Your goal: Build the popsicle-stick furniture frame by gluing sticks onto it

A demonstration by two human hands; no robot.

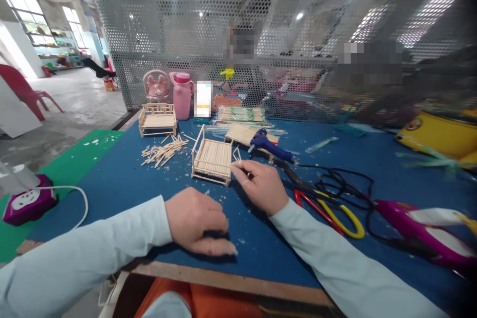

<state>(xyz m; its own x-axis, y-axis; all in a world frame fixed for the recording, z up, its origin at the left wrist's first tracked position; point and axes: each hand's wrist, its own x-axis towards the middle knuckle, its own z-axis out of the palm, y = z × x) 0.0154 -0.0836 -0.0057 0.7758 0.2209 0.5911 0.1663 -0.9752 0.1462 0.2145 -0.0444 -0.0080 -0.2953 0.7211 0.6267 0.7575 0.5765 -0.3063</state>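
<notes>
My right hand is closed in a pinch on thin wooden sticks, right beside a small stick-built bench lying on the blue mat. My left hand rests on the mat near the front edge, fingers curled and pressed down; I cannot tell whether anything is under them. A loose pile of sticks lies left of the bench. A blue glue gun rests just behind my right hand.
A finished stick bench stands at the back left by two pink bottles. Red-and-yellow scissors, black cable and a magenta tool lie right. A purple power strip sits left. Mesh screen behind, people beyond.
</notes>
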